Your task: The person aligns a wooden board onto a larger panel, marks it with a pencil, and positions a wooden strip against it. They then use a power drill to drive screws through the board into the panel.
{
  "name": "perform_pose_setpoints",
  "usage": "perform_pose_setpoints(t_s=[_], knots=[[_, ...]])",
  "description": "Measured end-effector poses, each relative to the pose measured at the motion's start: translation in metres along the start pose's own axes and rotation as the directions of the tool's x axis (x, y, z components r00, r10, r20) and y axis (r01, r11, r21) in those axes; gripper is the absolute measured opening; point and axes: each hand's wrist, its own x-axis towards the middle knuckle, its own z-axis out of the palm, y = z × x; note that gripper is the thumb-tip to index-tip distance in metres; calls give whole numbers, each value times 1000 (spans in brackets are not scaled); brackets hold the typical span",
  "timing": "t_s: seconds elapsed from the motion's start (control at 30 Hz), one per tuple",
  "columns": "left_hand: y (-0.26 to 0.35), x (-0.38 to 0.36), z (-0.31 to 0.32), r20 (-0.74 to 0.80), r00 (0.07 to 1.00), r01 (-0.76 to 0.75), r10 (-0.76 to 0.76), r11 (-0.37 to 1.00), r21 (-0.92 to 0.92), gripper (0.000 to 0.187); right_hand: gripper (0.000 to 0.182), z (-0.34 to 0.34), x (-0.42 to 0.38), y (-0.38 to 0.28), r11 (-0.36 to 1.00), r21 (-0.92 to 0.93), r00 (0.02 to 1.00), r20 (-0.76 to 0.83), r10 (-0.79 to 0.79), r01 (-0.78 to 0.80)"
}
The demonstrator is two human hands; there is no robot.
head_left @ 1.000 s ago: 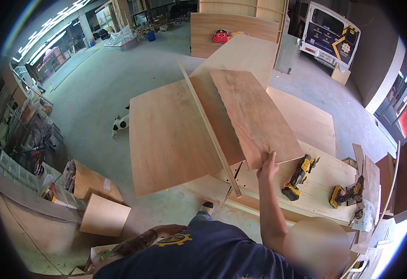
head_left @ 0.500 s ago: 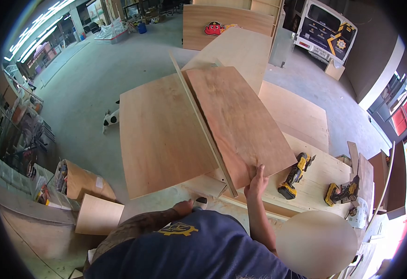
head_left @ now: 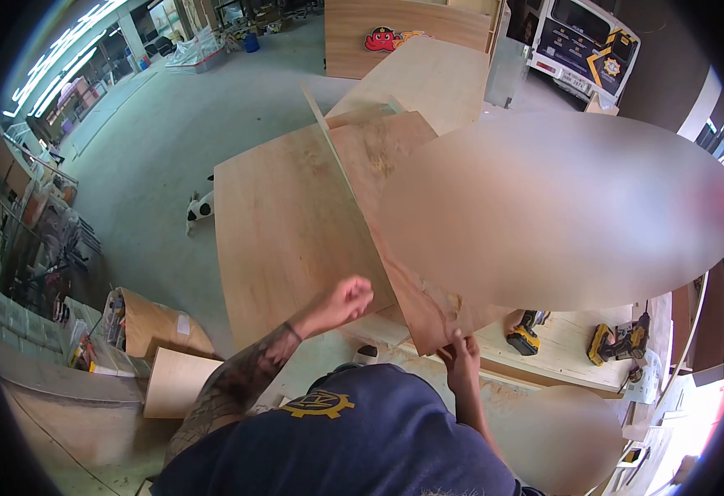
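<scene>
My right hand (head_left: 461, 357) grips the near corner of a thin reddish plywood panel (head_left: 424, 310), with the thumb on top. This panel slants across a larger plywood sheet (head_left: 287, 223) and a narrow wood strip (head_left: 315, 107), whose far end sticks out. A big blurred patch hides the panel's right part. My left hand (head_left: 347, 302) hovers over the near part of the larger sheet, fingers curled in, and nothing shows in it. Right of my right hand, a yellow-and-black power tool (head_left: 525, 332) lies partly hidden by the blur.
A yellow-and-black drill (head_left: 616, 339) rests on the wooden worktop (head_left: 573, 355) at right. A pale plywood sheet (head_left: 428, 78) extends behind. A black-and-white animal (head_left: 200, 211) is on the floor at left. A brown paper bag (head_left: 163, 318) and a small board (head_left: 176, 384) stand near left.
My left hand has risen from beside my body to above the larger sheet. The panel's near corner has shifted slightly toward me and left, covering more of the strip. My right hand stays on it.
</scene>
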Motion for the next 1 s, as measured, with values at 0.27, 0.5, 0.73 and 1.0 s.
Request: perform_pose_setpoints(t_s=[0.27,0.5,0.73,1.0], knots=[[-14,127,-7,-181,968,155,-174,982,-111,47,28,19,-36,-7,512,-791,939,235,-252,335],[2,150,-33,-121,970,201,-213,974,-106,42,10,38,4,22,485,-753,874,247,-418,445],[6,157,-46,-105,960,249,-261,962,-115,40,30,44,-4,26,673,-646,926,157,-345,360],[14,153,-41,-161,962,203,-221,972,-116,41,39,44,29,-1,965,-181,978,-49,-202,190]])
